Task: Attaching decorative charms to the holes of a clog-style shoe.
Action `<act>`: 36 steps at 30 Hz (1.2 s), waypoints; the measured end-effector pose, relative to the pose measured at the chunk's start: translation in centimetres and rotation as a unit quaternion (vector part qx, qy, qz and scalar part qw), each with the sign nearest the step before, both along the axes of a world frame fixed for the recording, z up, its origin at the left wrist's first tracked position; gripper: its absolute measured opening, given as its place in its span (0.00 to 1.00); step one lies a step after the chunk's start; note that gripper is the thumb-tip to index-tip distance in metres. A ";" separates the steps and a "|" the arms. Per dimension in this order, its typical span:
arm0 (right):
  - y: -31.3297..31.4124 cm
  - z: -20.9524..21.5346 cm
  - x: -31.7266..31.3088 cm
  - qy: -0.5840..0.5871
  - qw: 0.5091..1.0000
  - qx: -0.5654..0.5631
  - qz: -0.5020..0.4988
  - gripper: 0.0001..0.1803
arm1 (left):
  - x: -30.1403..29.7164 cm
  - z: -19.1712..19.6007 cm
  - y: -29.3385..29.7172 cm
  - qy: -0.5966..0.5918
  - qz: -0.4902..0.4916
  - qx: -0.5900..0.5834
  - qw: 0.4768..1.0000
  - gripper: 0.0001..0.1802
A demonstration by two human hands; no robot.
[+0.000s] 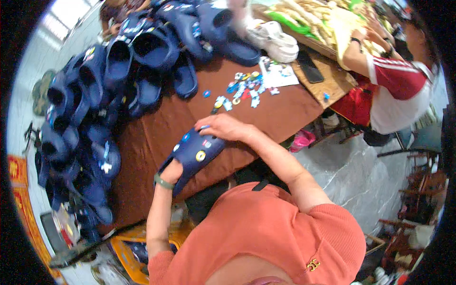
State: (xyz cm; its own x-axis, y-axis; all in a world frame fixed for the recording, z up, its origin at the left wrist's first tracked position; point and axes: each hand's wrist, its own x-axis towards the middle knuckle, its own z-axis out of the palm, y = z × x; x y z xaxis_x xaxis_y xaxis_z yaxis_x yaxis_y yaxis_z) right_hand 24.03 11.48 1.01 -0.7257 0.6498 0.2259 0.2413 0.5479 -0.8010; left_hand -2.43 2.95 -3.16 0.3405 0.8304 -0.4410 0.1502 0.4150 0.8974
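Note:
A navy foam clog (190, 154) with several small charms on its upper lies tilted at the table's near edge. Into its opening goes my left hand (173, 171), holding it from within; the fingers are hidden inside. My right hand (224, 127) is closed over the toe end, thumb and fingers pressed on the upper. By those fingertips shows a small blue-and-white piece (204, 127), too small to name for certain. Just beyond the right hand, a loose pile of colourful shoe charms (246, 86) lies on the brown tablecloth (156, 137).
Many navy clogs (152, 47) are heaped along the left and far side. White clogs (278, 42), a printed sheet (280, 73) and a dark phone (309, 66) lie at the back right. A co-worker in a red-and-white shirt (403, 90) handles yellow material. An orange crate (126, 259) stands below left.

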 end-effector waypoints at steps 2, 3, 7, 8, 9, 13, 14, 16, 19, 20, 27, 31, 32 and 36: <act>-0.2 -1.1 -0.6 -0.005 0.997 0.011 -0.071 0.16 | 0.4 1.9 -0.3 0.045 -0.029 0.042 0.998 0.24; -0.2 -1.3 -1.0 -0.013 0.995 -0.003 -0.097 0.15 | 0.5 2.5 -0.5 0.009 -0.010 0.023 1.000 0.23; 0.1 -2.2 -1.7 0.072 0.968 -0.092 -0.221 0.16 | 1.3 4.0 -1.4 -0.013 0.020 0.035 0.999 0.20; 0.3 -2.9 -1.6 0.106 0.967 -0.089 -0.214 0.17 | 1.4 4.2 -1.5 -0.012 0.029 0.030 0.999 0.20; 0.1 -3.1 -1.4 0.105 0.963 -0.094 -0.229 0.17 | 1.4 4.2 -1.9 0.006 0.028 0.032 0.999 0.20; 0.6 -4.1 -0.3 0.192 0.918 -0.118 -0.327 0.14 | 0.7 3.3 -2.5 0.091 0.008 0.056 0.994 0.20; 0.5 -3.7 0.0 0.153 0.913 -0.132 -0.355 0.13 | -0.4 1.8 -2.8 0.117 -0.009 0.036 0.992 0.20; 1.2 -4.0 0.6 0.134 0.913 -0.063 -0.380 0.11 | 0.5 2.8 -2.8 0.103 0.003 0.060 0.993 0.21; 0.9 -4.1 1.4 0.081 0.929 0.069 -0.353 0.09 | 0.3 2.6 -2.6 0.126 -0.025 0.082 0.988 0.19; 0.8 -4.1 1.3 0.043 0.923 0.143 -0.354 0.12 | 0.3 2.6 -2.7 0.126 -0.023 0.081 0.988 0.19; -0.9 -1.1 1.4 0.073 0.965 0.122 -0.222 0.21 | 1.1 5.3 -2.5 0.179 -0.046 0.037 0.982 0.19; -3.1 2.9 0.7 -0.067 0.977 0.191 0.058 0.41 | 1.4 5.0 -2.8 0.123 -0.030 0.084 0.988 0.19; -3.1 2.5 0.4 -0.068 0.978 0.190 0.059 0.41 | 1.4 4.6 -2.8 0.078 -0.027 0.091 0.992 0.19; -2.8 1.0 0.0 -0.058 0.987 0.140 0.048 0.39 | 1.7 5.2 -2.6 0.067 -0.061 0.133 0.987 0.22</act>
